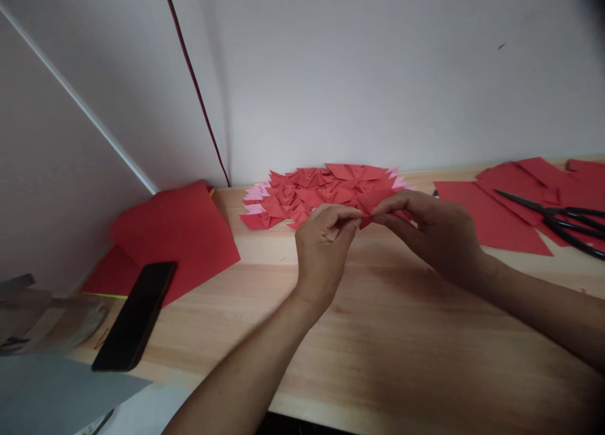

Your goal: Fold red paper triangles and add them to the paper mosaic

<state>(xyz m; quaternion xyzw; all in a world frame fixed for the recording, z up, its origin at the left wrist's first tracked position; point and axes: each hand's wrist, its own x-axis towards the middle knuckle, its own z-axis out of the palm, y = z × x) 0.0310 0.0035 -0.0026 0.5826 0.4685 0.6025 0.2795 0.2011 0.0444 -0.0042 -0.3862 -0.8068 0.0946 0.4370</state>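
Note:
Both hands pinch a small piece of folded red paper between thumbs and forefingers, held above the wooden table. My left hand has its lower left edge, and my right hand grips the other side, so much of the paper is hidden by fingers. Just behind them lies a pile of folded red and pink paper pieces, spread along the wall. Whether the held piece touches the pile I cannot tell.
Red paper sheets lie at the left, with a black phone partly on them. Black-handled scissors rest on cut red paper at the right. A dark red cable hangs by the wall behind the wooden table.

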